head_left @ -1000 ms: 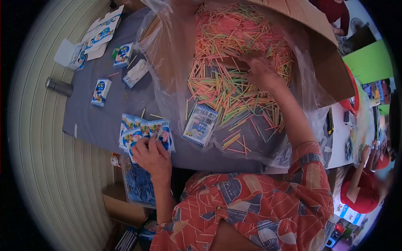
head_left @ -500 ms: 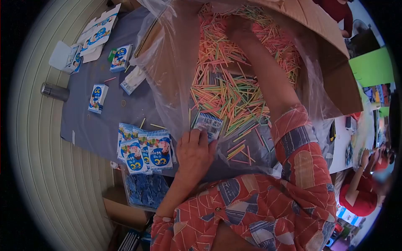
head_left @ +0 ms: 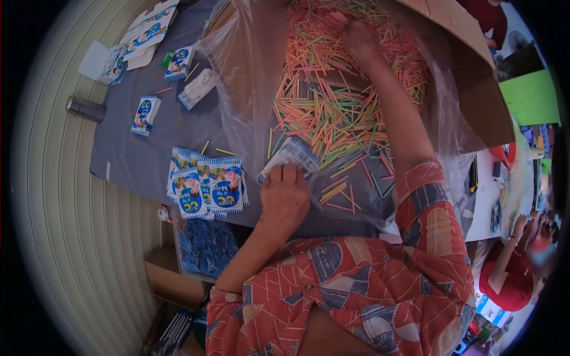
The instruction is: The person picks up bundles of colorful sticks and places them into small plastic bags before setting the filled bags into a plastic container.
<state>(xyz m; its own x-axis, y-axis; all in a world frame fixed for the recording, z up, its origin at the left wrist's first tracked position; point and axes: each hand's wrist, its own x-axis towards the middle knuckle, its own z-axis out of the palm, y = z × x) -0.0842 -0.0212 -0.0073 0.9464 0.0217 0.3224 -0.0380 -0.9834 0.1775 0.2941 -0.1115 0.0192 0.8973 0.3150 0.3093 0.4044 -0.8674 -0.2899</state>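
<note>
My left hand (head_left: 285,193) rests with its fingers over the lower edge of a white and blue printed packet (head_left: 295,155), which lies tilted on the table beside the sticks. Up in the heap of thin pink, yellow and green sticks (head_left: 326,118), inside a plastic-lined carton (head_left: 496,101), is my right hand (head_left: 361,41). Its fingertips are among the pink sticks, and whether they hold any cannot be made out. Several filled blue and white packets (head_left: 227,187) overlap left of my left hand.
Small printed boxes (head_left: 145,115), a white packet (head_left: 197,89) and flattened card (head_left: 148,35) are on the grey table. A metal flask (head_left: 86,109) stands by the wall. Below the table edge is a tub of blue pieces (head_left: 205,246). A person in red (head_left: 507,282) is at the right.
The packet under my left hand has turned to a slant. My right hand has shifted slightly within the pink sticks and more of it shows. The whole view has moved a little.
</note>
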